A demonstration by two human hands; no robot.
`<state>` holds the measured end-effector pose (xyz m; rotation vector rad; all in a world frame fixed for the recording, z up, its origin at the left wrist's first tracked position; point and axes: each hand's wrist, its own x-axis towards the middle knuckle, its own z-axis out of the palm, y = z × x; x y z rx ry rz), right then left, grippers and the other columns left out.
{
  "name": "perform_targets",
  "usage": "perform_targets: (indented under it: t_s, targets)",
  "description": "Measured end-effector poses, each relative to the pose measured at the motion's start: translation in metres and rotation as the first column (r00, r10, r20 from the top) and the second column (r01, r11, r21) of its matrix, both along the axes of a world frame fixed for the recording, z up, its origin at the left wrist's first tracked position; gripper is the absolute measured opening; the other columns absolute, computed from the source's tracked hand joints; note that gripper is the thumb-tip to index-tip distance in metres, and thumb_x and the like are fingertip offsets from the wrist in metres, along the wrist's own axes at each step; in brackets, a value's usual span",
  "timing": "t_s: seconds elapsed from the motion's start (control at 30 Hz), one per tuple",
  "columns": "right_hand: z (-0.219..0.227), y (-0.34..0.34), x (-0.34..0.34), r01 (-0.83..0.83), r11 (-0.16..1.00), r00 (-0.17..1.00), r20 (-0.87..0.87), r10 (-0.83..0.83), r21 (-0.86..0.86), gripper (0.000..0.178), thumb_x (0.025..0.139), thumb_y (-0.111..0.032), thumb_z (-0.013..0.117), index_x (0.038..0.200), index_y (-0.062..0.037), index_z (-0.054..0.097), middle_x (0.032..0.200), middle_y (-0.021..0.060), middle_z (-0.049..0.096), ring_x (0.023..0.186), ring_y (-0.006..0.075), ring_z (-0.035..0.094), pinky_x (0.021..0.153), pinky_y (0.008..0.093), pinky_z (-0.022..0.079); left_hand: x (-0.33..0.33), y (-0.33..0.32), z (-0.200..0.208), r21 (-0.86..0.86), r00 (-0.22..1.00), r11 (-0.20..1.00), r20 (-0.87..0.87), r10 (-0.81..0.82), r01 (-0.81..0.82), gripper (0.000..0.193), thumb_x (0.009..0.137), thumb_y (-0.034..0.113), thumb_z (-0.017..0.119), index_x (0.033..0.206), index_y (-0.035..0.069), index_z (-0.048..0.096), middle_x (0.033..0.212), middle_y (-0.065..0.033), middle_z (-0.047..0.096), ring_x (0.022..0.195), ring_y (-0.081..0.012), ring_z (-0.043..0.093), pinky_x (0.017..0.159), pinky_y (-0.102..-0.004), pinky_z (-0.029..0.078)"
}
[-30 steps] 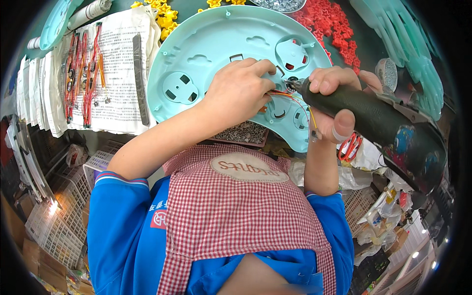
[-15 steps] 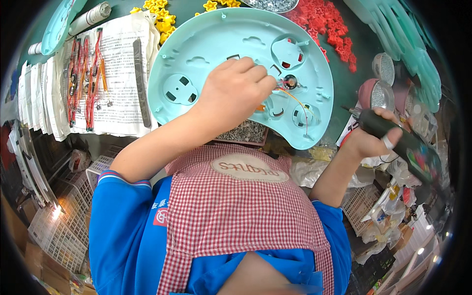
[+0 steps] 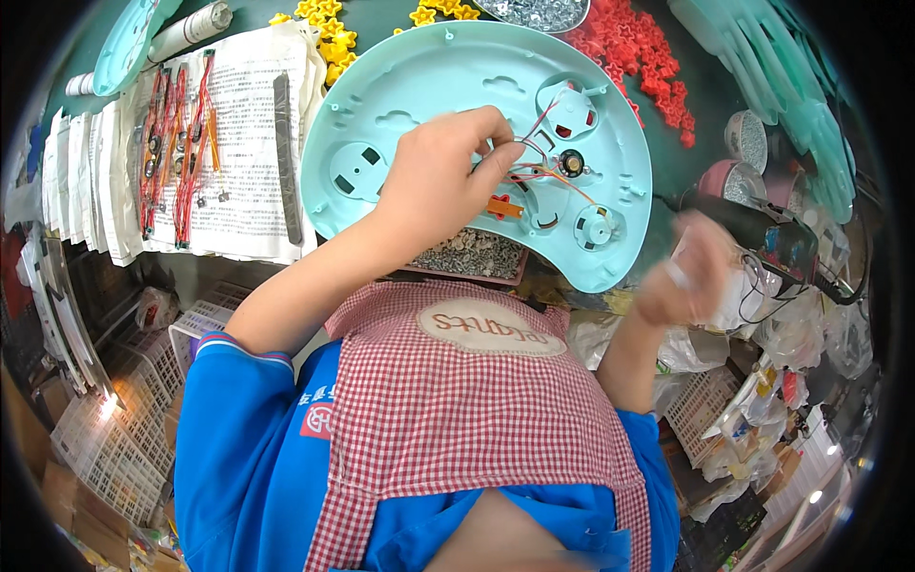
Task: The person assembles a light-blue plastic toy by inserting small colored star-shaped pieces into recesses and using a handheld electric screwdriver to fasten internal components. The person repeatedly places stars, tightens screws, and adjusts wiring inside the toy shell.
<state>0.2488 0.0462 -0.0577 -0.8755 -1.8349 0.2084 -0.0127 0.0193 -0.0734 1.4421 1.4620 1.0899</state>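
A light teal, kidney-shaped plastic shell (image 3: 434, 81) lies hollow side up in front of me. Over its middle, my left hand (image 3: 440, 176) pinches thin wires (image 3: 536, 143) between thumb and index finger. The wires run to a small black round part (image 3: 572, 164) seated in the shell and on towards its right end. Just right of the pinching fingers sits an orange piece (image 3: 505, 207). Off the shell's right edge is my right hand (image 3: 691, 267), its fingers smeared by motion. A dark power screwdriver (image 3: 753, 229) lies beyond it, apart from the hand.
Papers (image 3: 253, 124) with red-wired parts (image 3: 181, 143) are at left. Yellow star pieces (image 3: 334, 48), red star pieces (image 3: 643, 62) and a bowl of screws (image 3: 538, 11) border the shell's far side. Teal parts (image 3: 772, 86) are stacked at far right; a screw tray (image 3: 472, 255) stands nearest me.
My right hand has let go of the power screwdriver and moved left, away from it. My left hand has shifted slightly left, with wires now showing in its pinch.
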Motion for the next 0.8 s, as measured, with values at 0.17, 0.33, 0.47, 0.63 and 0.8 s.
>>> perform_targets:
  t_s: [0.17, 0.33, 0.47, 0.63, 0.8]
  targets:
    - [-0.009, 0.018, -0.056, -0.092, 0.859, 0.857, 0.4, 0.326, -0.503, 0.018, 0.076, -0.006, 0.074, 0.093, -0.0063, 0.072, 0.08, 0.0058, 0.066, 0.073, 0.0225, 0.061, 0.066, 0.0331, 0.048, -0.01, -0.005, -0.005, -0.304, 0.865, 0.95, 0.493, 0.091, 0.073, 0.017, 0.094, 0.017, 0.062, 0.096, 0.001, 0.058, 0.078, -0.0064, 0.069, 0.068, -0.0122, 0.063, 0.065, -0.0263, 0.048]
    - [-0.005, 0.022, -0.065, -0.149, 0.865, 0.875, 0.343, 0.341, -0.479, 0.014, 0.077, -0.006, 0.074, 0.09, -0.0039, 0.07, 0.079, 0.0069, 0.065, 0.069, 0.0214, 0.059, 0.065, 0.0318, 0.046, -0.004, -0.001, 0.004, -0.182, 0.926, 0.982, -0.359, -0.112, 0.049, 0.029, 0.083, 0.022, 0.071, 0.102, 0.002, 0.064, 0.068, -0.0095, 0.064, 0.063, -0.0234, 0.062, 0.058, -0.0324, 0.048]
    - [-0.005, 0.029, -0.072, -0.124, 0.887, 0.811, 0.469, 0.349, -0.445, 0.013, 0.074, -0.009, 0.074, 0.086, -0.0077, 0.07, 0.08, 0.0032, 0.062, 0.072, 0.0221, 0.059, 0.065, 0.0342, 0.048, -0.011, 0.005, -0.002, -0.156, 0.846, 0.984, -0.509, -0.159, 0.091, 0.025, 0.079, 0.021, 0.072, 0.099, 0.006, 0.069, 0.068, -0.0086, 0.062, 0.063, -0.0285, 0.06, 0.061, -0.0392, 0.049]
    - [-0.005, 0.032, -0.078, -0.204, 0.949, 0.857, 0.424, 0.292, -0.242, 0.019, 0.071, -0.006, 0.076, 0.09, -0.0075, 0.072, 0.081, 0.0037, 0.063, 0.073, 0.0217, 0.06, 0.066, 0.0331, 0.048, -0.007, 0.003, -0.007, 0.053, 0.889, 0.991, -0.451, -0.084, 0.121, 0.019, 0.079, 0.017, 0.072, 0.095, 0.006, 0.07, 0.078, -0.0091, 0.062, 0.071, -0.0271, 0.061, 0.066, -0.0374, 0.049]
    - [0.0, 0.033, -0.084, -0.206, 0.979, 0.972, 0.11, 0.206, -0.013, 0.028, 0.069, -0.002, 0.078, 0.096, -0.0065, 0.073, 0.089, 0.0055, 0.067, 0.078, 0.0237, 0.062, 0.07, 0.0318, 0.048, -0.017, 0.006, 0.0, 0.094, 0.988, 0.984, -0.018, 0.151, -0.149, 0.013, 0.083, 0.015, 0.069, 0.09, 0.004, 0.07, 0.082, -0.0099, 0.066, 0.066, -0.0248, 0.062, 0.061, -0.0354, 0.05]
